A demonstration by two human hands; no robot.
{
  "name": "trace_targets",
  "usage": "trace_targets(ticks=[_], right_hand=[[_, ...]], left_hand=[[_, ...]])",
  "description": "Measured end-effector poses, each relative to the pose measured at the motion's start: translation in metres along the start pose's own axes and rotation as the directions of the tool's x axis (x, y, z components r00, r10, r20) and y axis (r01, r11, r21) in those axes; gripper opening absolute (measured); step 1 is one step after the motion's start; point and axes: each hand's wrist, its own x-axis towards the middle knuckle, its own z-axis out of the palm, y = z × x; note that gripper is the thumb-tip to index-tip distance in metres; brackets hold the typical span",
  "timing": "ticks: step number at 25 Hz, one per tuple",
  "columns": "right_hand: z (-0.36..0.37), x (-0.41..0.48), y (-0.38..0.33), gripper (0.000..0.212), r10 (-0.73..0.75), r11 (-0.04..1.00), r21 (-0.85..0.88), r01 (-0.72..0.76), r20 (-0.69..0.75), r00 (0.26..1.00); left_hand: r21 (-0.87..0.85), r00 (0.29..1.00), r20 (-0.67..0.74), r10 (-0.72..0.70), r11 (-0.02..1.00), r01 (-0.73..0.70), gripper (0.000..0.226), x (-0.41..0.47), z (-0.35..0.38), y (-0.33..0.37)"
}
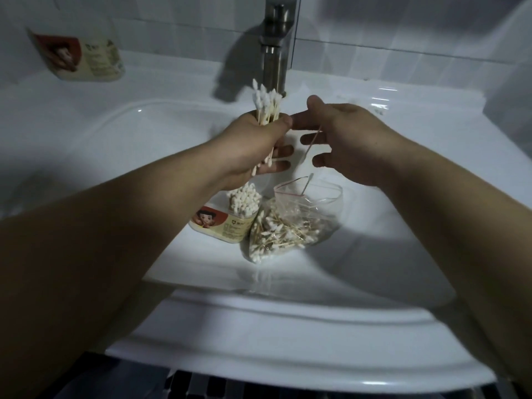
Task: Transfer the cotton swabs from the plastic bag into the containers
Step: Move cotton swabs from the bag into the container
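Judged roughly midway. Gripping a bundle of cotton swabs (266, 102) in the left hand (256, 139), 12 o'clock of the plastic bag (290, 226). Spreading the right hand (351, 139) by one loose swab (313, 141); cannot tell whether pinched. Packed full: one container (227, 224), just beside the bag at 9 o'clock. Plenty left in the bag; second container (77, 56) at 10 o'clock, fill unclear.

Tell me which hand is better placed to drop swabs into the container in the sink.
Left. The left hand grips a bundle of swabs just above the container. The right hand has spread fingers, with only one loose swab by them, nearer the plastic bag.
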Motion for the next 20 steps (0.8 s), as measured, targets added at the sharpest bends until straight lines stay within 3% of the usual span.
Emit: trace_targets(ticks=[6,9,12,16,18,20], right_hand=[[0.014,0.000,-0.002,0.043,0.028,0.967,0.255,-0.021,-0.026,0.999],[0.021,0.000,-0.001,0.045,0.025,0.957,0.290,-0.029,0.016,1.000],[0.020,-0.002,0.000,0.043,-0.014,0.985,0.174,0.000,0.081,0.997],[0.018,-0.002,0.001,0.034,-0.102,0.986,-0.127,0.108,0.049,0.994],[0.016,-0.003,0.001,0.026,-0.192,0.971,-0.142,0.190,0.000,0.981],[0.013,-0.003,-0.001,0.035,-0.277,0.953,-0.132,0.274,-0.002,0.961]], left_hand=[[-0.029,0.992,0.122,0.043,0.999,-0.039,0.015,-0.008,0.004,0.004],[-0.041,0.971,0.229,0.069,0.997,-0.061,0.020,-0.010,0.009,0.002],[-0.040,0.975,0.208,0.081,0.996,-0.074,0.013,-0.008,0.008,0.002],[0.032,0.986,0.167,0.001,0.999,-0.007,0.011,-0.005,0.004,0.000],[0.028,0.989,0.146,-0.019,0.999,0.015,0.009,-0.004,0.004,0.000],[0.057,0.991,0.135,-0.025,0.998,0.018,0.011,-0.003,0.003,-0.002]])
